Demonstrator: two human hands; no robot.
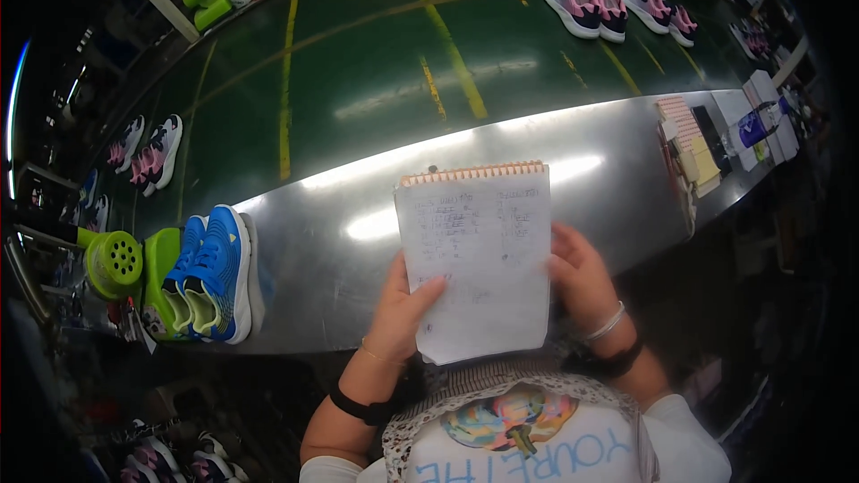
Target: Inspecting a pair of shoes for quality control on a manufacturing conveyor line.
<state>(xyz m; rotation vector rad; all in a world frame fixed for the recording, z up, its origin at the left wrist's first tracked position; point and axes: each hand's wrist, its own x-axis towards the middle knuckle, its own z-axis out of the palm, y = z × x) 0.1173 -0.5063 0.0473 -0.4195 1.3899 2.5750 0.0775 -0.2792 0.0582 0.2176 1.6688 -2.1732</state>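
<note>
A white spiral-bound notepad point(479, 304) with handwriting on its page is held up in front of my body, above the near edge of the metal table. My left hand point(400, 306) grips its left side, the thumb lying over the page and the fingers hidden behind. At the right edge my right hand point(580, 275) has its fingers curled against the pad's side, and part of them is hidden behind it. The orange-brown spiral binding point(474, 173) runs along the top of the pad.
Blue sneakers point(213, 273) stand at the table's left end beside a lime-green device point(114, 264). A green conveyor belt point(358, 63) with yellow lines carries pink-and-navy sneakers point(586, 11). Notebooks point(691, 145) and a bottle point(752, 127) lie at the right end of the metal table point(304, 300).
</note>
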